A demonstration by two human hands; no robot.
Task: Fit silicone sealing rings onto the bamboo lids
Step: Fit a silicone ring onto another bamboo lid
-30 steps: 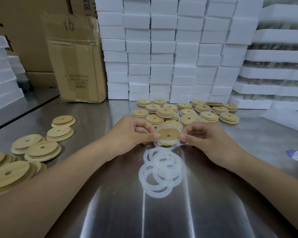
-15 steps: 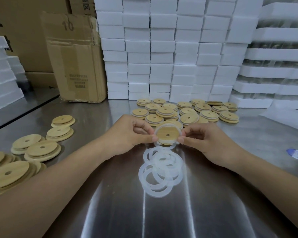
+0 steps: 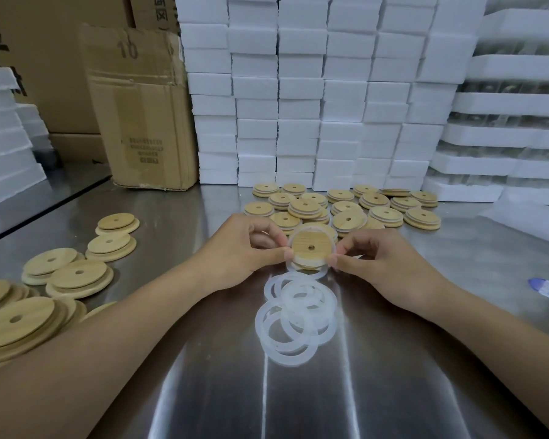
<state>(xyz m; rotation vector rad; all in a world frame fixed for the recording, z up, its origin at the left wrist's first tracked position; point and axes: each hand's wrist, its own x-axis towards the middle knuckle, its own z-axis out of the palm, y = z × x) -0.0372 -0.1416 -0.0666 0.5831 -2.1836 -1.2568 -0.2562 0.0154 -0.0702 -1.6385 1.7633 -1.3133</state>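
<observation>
On the steel table (image 3: 425, 359), ringed lids (image 3: 346, 205) sit far; bare lids (image 3: 61, 280) wait left. Both hands, left hand (image 3: 248, 248) and right hand (image 3: 377, 264), pinch a lid (image 3: 309, 248), ring (image 3: 311, 229) half seated; loose rings (image 3: 295, 315) remain near.

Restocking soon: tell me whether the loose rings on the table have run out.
No, a pile of loose rings lies on the table, nearer the person than the held lid.

This was a packing room in a small factory or warehouse. The work table (image 3: 393, 391) was shiny metal. White foam boxes (image 3: 301, 99) were stacked high like a wall behind it. Brown cardboard boxes (image 3: 140, 115) stood at the left. Many matching bamboo lids (image 3: 374, 199) and soft rings (image 3: 293, 299) lay in piles.
</observation>
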